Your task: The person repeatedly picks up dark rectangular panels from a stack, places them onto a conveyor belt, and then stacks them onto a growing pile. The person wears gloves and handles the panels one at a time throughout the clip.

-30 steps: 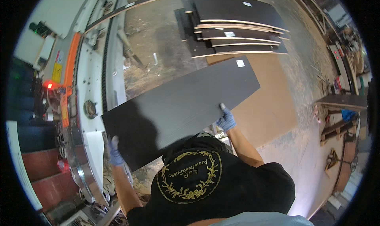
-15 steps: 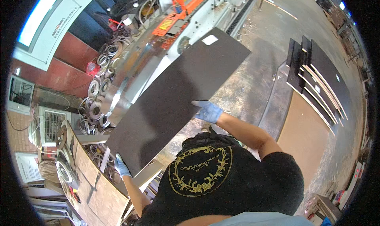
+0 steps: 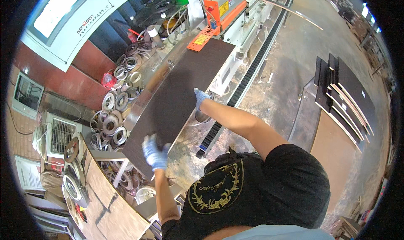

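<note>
The dark panel lies along the metal table, its far end beside the orange guard. Over its near end, the gloved left hand is loose, fingers spread; the right hand touches the right edge, but I can't tell whether it grips. Leftward, coiled rolls lie heaped near what looks like a white tub, contents unclear.

Dark panel: far left corner hidden from me by the orange guard.
My left hand: fingertips blurred, contact unclear.
My right hand: fingers hidden at the panel's right edge.
</note>
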`<action>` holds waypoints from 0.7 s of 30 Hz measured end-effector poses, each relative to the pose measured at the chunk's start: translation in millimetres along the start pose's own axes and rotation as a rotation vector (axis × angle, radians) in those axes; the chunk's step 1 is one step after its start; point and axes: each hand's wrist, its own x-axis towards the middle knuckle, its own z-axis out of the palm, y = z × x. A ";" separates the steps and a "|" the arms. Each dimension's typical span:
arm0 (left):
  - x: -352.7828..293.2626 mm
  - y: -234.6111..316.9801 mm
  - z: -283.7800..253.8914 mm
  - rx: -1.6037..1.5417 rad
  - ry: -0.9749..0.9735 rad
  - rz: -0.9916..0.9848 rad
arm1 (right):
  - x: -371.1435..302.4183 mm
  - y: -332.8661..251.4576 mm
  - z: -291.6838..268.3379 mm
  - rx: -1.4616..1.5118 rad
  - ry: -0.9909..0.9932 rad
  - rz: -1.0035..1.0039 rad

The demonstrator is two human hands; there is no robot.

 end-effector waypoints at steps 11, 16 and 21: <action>76.2 80.9 66.2 0.294 -0.510 0.271 | -94.5 -50.3 -58.8 -0.102 -0.375 -0.026; 79.6 76.7 72.2 0.283 -0.511 0.260 | -260.2 -94.9 -105.4 0.137 -0.407 0.165; 90.5 88.6 78.4 0.247 -0.534 0.273 | -242.7 -91.4 -210.2 0.237 -0.559 0.051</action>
